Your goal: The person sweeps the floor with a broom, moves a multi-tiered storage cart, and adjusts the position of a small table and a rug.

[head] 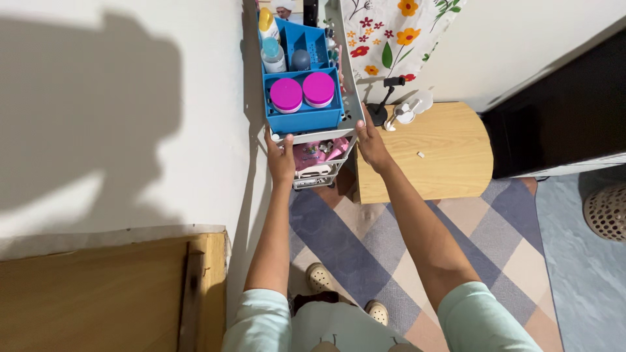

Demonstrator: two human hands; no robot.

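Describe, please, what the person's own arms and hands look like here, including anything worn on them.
Both arms are bare from the short, pale mint-green sleeves down. The left hand and right hand are bare too: no gloves, watch, rings or bracelets show in this view.

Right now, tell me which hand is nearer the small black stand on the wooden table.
Right. The right hand grips the cart's near corner just beside the black stand; the left hand holds the cart's opposite corner, farther away by the wall.

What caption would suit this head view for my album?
Both hands, left and right, grip a white tiered cart carrying a blue organizer.
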